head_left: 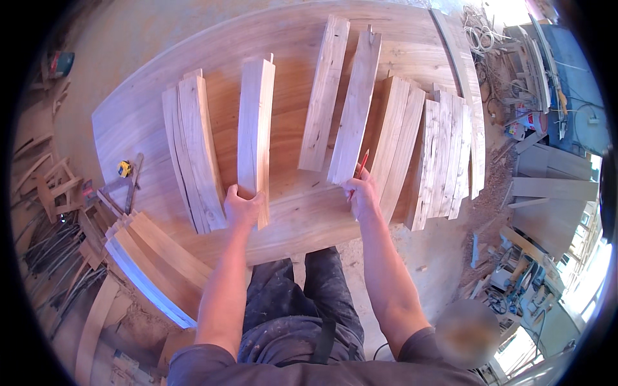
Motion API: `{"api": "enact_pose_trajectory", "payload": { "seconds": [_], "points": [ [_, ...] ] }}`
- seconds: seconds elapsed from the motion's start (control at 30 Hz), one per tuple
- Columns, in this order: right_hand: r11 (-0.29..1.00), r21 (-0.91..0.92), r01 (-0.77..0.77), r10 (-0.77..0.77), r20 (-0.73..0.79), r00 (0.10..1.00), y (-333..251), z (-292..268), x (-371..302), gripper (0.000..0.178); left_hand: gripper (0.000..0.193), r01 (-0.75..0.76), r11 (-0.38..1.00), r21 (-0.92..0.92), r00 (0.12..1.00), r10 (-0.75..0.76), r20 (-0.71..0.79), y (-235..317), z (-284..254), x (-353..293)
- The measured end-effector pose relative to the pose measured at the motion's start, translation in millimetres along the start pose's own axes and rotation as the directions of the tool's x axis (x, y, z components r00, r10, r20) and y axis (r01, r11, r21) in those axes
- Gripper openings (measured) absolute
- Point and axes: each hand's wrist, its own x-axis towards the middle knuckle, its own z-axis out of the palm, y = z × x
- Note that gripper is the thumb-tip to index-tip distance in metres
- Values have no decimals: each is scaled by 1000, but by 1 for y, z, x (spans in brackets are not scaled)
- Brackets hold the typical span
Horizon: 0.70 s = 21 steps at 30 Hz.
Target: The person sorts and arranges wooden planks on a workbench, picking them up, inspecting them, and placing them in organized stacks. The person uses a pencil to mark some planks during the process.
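Note:
On a broad wooden panel (290, 222) lie several squared wooden posts, some with a small tenon at the far end. My left hand (243, 207) is closed round the near end of one pale post (255, 122), left of centre. Between the fingers of my right hand (362, 193) is a red pencil (364, 159), its tip pointing up and away. That same hand touches the near end of another post (356, 106). Another loose post (324, 93) lies just left of it. How firmly the right fingers press on the wood cannot be made out.
Grouped posts (191, 151) lie at left, with more posts (443, 154) at right. A yellow tape measure (124, 169) and a square (133, 184) rest near the left edge. Boards (158, 270) are stacked front left. Offcuts and tools (521, 276) clutter the right side.

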Motion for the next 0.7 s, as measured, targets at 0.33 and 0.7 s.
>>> {"api": "enact_pose_trajectory", "payload": {
  "seconds": [0.33,0.7],
  "points": [
    [931,-351,100,-168,-169,971,18,1,-8,50,64,-65,930,361,988,112,-111,5,36,0],
    [529,-849,0,-399,-249,883,23,41,-16,54,67,-45,916,398,970,134,-200,4,41,-1]
  ]
}}
